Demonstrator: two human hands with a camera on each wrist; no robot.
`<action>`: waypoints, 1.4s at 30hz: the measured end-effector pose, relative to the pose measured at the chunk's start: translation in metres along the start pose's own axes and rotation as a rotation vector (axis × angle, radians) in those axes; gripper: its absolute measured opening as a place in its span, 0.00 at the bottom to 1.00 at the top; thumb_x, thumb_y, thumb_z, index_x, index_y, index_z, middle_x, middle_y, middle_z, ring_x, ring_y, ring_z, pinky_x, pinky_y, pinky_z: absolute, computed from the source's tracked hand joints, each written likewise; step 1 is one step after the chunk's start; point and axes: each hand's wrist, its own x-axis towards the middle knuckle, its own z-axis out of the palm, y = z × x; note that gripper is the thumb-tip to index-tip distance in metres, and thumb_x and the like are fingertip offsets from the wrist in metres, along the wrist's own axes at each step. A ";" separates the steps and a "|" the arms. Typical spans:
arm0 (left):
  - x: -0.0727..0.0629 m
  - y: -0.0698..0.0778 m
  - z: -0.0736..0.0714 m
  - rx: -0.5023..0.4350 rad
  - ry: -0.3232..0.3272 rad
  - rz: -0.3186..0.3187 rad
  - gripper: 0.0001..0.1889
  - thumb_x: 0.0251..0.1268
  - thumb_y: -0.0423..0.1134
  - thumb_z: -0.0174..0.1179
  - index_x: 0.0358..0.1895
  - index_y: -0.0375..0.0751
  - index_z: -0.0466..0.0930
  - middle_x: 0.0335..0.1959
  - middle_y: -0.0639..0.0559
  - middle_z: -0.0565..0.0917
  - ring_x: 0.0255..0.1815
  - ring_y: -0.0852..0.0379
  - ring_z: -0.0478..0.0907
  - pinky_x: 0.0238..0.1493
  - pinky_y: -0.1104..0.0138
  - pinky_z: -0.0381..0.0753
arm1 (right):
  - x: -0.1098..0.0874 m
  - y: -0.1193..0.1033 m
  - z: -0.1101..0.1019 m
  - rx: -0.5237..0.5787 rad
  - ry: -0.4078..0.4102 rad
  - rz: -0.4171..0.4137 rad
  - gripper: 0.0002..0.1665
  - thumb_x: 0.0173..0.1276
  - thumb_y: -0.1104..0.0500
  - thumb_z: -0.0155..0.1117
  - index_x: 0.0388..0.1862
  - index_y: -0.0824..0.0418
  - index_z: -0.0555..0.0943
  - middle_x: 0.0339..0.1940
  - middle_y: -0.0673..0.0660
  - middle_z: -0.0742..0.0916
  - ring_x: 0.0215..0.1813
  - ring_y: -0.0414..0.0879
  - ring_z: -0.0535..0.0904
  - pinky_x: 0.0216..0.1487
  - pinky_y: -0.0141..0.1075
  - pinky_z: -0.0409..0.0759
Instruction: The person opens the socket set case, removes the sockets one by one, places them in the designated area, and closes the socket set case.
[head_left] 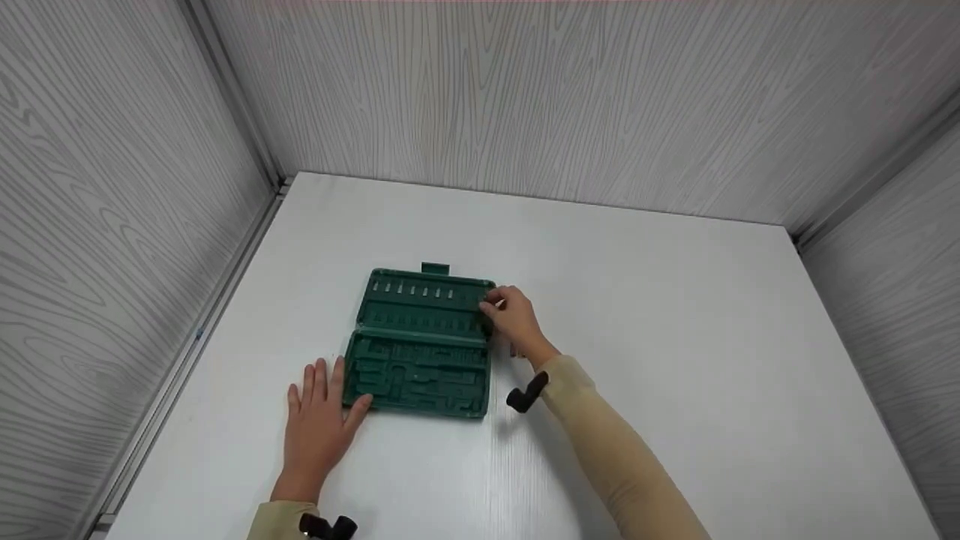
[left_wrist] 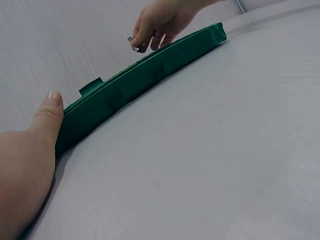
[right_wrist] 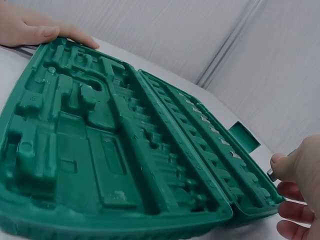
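Observation:
A green plastic tool case (head_left: 420, 375) lies opened flat on the white table, its moulded slots facing up. Several small silver bits (head_left: 412, 290) stand in a row along the far half. My left hand (head_left: 319, 427) rests at the near left corner, fingers straight along the side and thumb at the front edge. Over the far half's right end, my right hand (head_left: 514, 315) pinches a small silver metal bit (right_wrist: 271, 174) between thumb and forefinger. The slots of the near half (right_wrist: 75, 130) hold nothing.
Small pieces (head_left: 516, 350) lie on the table right of the case, partly hidden by the right wrist. A latch tab (head_left: 435, 268) sticks out from the case's far edge. Grey wood-grain panels (head_left: 525, 97) stand around the white table (head_left: 675, 337).

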 end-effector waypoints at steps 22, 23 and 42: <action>-0.003 0.001 -0.004 -0.011 -0.013 -0.003 0.43 0.64 0.65 0.44 0.73 0.41 0.48 0.71 0.33 0.50 0.72 0.37 0.43 0.66 0.43 0.36 | -0.034 0.033 -0.037 0.012 0.037 0.113 0.08 0.64 0.58 0.63 0.37 0.62 0.82 0.37 0.54 0.79 0.37 0.47 0.71 0.34 0.36 0.70; -0.003 0.001 -0.004 -0.009 -0.015 -0.004 0.43 0.64 0.65 0.44 0.73 0.41 0.47 0.71 0.33 0.50 0.72 0.37 0.43 0.66 0.43 0.36 | -0.036 0.034 -0.038 0.007 0.040 0.117 0.08 0.64 0.59 0.64 0.37 0.63 0.82 0.37 0.55 0.79 0.37 0.47 0.71 0.34 0.36 0.70; -0.003 0.000 -0.007 -0.010 -0.005 -0.005 0.43 0.64 0.65 0.45 0.74 0.42 0.46 0.71 0.33 0.51 0.72 0.38 0.42 0.67 0.44 0.36 | -0.066 0.056 -0.046 -0.092 0.048 -0.024 0.06 0.61 0.61 0.67 0.28 0.64 0.82 0.32 0.54 0.78 0.36 0.47 0.72 0.38 0.38 0.72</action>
